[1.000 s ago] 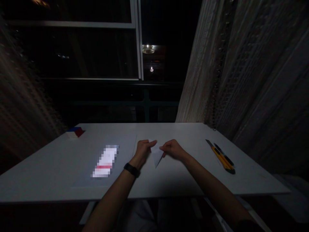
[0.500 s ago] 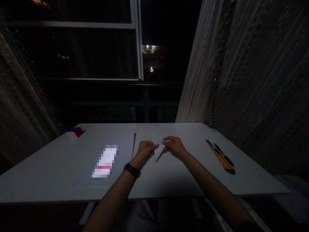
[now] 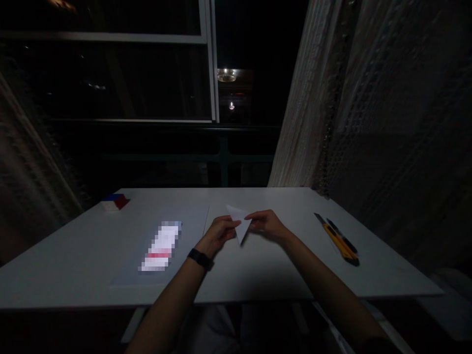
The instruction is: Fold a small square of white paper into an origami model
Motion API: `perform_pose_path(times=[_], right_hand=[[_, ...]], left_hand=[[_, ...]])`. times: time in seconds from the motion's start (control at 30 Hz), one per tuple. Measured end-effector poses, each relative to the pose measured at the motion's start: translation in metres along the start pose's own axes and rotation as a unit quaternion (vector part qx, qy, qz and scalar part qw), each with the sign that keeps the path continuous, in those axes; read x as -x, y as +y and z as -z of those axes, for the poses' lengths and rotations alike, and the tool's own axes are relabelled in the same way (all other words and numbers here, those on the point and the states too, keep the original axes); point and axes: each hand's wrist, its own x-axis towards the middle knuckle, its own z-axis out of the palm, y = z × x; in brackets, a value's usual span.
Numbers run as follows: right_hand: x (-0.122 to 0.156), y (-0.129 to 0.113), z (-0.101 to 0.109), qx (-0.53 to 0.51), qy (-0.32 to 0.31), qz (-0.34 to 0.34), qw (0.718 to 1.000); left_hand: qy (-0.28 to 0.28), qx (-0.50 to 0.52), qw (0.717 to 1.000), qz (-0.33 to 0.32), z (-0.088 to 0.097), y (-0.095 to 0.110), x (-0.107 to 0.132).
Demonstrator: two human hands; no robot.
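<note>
A small folded piece of white paper point(image 3: 240, 228), shaped like a triangle with one point downward, is held just above the table between both hands. My left hand point(image 3: 220, 231), with a dark watch on the wrist, pinches its left side, thumb on the near face. On the right edge, the fingertips and thumb of my right hand point(image 3: 268, 225) close on the same paper. Fingers behind the paper are partly hidden.
The white table point(image 3: 287, 275) has white sheets point(image 3: 191, 216) at left, with a blurred bright phone-like rectangle point(image 3: 161, 247) on them. A colour cube point(image 3: 114, 202) lies far left. A yellow utility knife point(image 3: 339, 242) and a dark pen-like item point(image 3: 342, 235) lie right.
The folded paper has turned in my hands, so its triangular face now shows wider toward me. Both hands have shifted only slightly.
</note>
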Motion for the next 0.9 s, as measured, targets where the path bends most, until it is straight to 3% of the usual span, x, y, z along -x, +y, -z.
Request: perform_pose_path(times=[0.1,0.3,0.47,0.67,0.83,0.9], right_hand=[[-0.0010,0.0007,-0.0015,0.046,0.021,0.002,0.999],[-0.0009,-0.0007,-0.0021,0.079,-0.015,-0.011,0.997],[-0.0004,-0.0025,-0.0053,0.034,-0.004,-0.030,0.999],[-0.0019,-0.0029,-0.0080,-0.018,0.063,-0.037,0.997],[-0.0014,-0.0018,-0.0047,-0.016,0.055,-0.044,0.997],[-0.0017,-0.0022,-0.0044,-0.040,0.068,-0.049,0.996]], left_hand=[[-0.017,-0.005,1.000,0.009,-0.0007,0.0006,0.0011],[-0.018,-0.043,0.999,-0.002,-0.0008,-0.0002,0.0009],[-0.004,-0.039,0.999,-0.010,-0.0012,-0.0012,-0.0011],[-0.017,-0.013,1.000,-0.014,-0.0007,0.0010,-0.0007],[0.070,-0.016,0.996,-0.057,-0.0023,0.0010,-0.0013],[0.078,-0.027,0.993,-0.083,-0.0041,0.0017,-0.0006]])
